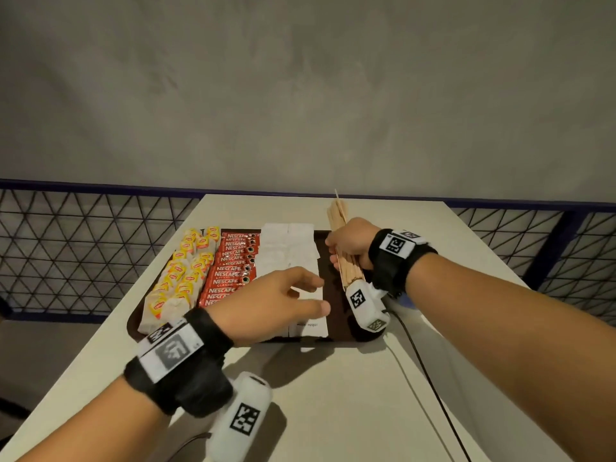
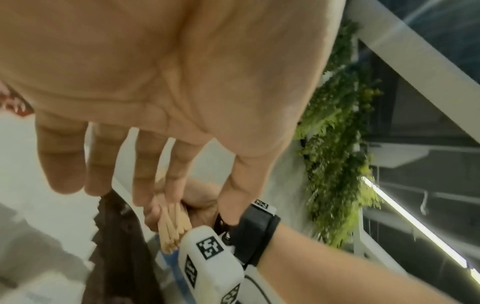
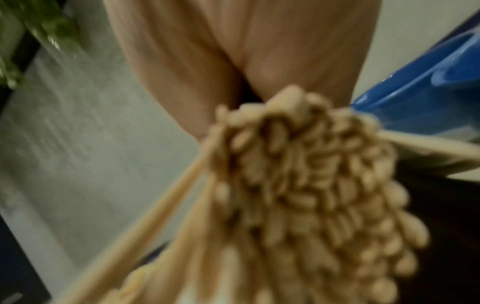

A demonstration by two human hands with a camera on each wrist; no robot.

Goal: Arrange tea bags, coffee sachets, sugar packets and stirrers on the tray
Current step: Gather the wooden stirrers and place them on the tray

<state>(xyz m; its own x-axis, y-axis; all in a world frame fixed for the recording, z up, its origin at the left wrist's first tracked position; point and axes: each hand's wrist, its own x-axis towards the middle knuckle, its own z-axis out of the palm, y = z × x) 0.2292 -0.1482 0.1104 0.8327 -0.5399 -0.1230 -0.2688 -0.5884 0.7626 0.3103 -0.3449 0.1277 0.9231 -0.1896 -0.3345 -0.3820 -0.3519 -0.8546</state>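
Gripping stirrers: right hand; left hand fingers spread.

Stirrers blurred; sugar packets partly hidden.

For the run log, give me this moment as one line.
right hand: grips bundle of wooden stirrers over brown tray | left hand: open above white sugar packets
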